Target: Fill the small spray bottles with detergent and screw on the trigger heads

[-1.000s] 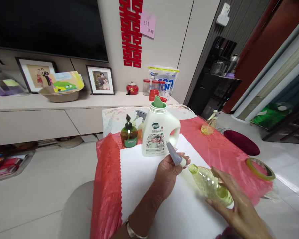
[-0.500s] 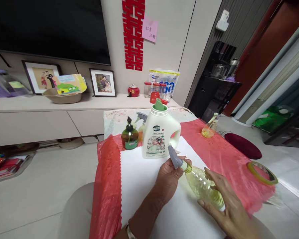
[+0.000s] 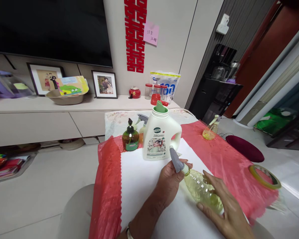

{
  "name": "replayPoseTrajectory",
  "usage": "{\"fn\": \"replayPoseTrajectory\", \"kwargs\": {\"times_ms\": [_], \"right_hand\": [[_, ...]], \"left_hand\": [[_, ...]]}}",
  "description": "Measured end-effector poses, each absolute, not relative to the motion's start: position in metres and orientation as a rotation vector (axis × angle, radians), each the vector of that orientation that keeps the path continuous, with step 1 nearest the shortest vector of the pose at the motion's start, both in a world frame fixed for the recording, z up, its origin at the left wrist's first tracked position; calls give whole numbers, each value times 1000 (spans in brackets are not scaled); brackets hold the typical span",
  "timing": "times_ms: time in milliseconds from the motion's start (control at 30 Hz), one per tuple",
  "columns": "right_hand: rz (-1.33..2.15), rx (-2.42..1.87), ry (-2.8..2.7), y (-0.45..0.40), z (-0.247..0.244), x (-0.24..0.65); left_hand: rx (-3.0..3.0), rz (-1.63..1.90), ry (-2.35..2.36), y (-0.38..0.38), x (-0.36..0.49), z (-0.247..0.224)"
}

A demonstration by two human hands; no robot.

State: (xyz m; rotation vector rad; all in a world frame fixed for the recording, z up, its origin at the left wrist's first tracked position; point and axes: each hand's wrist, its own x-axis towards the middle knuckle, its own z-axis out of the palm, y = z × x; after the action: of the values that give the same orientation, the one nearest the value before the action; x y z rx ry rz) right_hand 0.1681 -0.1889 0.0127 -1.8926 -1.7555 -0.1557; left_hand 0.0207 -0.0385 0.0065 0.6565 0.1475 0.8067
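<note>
My left hand [image 3: 170, 179] is closed round the neck of a clear spray bottle [image 3: 201, 189], just under its grey trigger head [image 3: 176, 160]. Yellowish liquid shows inside the bottle, which lies tilted with its base toward the lower right. My right hand [image 3: 225, 205] curves round the bottle's lower body, thumb on the near side and fingers on the far side. Beyond my left hand stands a large white jug [image 3: 155, 139] with an open neck and a green spout [image 3: 160, 107]. To its left is a dark green pump bottle [image 3: 130, 137].
A white sheet [image 3: 139, 186] lies on the red table cover [image 3: 107, 186]. A roll of tape [image 3: 265, 176] sits at the right, a small bottle with yellow liquid [image 3: 210, 129] at the back right. Another grey-headed spray bottle [image 3: 142, 118] stands behind the jug.
The view has shifted slightly. The bottle's neck sits closer against the spray head, and both hands still hold the bottle.
</note>
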Motion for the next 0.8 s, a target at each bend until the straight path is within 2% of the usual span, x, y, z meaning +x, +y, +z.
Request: {"fn": "replayPoseTrajectory", "kwargs": {"times_ms": [133, 233, 333, 433, 567, 800], "right_hand": [[57, -1863, -1617, -193, 9, 169], [380, -1792, -1367, -197, -2, 175], [713, -1559, -1062, -196, -14, 179], [898, -1326, -683, -189, -17, 167], [1027, -1123, -372, -179, 0, 139], [999, -1104, -417, -184, 7, 133]], "left_hand": [[642, 783, 131, -38, 19, 6], [599, 783, 50, -39, 19, 6], [549, 794, -10, -39, 19, 7], [539, 794, 8, -39, 19, 8], [509, 805, 62, -38, 19, 11], [474, 859, 60, -34, 17, 12]]}}
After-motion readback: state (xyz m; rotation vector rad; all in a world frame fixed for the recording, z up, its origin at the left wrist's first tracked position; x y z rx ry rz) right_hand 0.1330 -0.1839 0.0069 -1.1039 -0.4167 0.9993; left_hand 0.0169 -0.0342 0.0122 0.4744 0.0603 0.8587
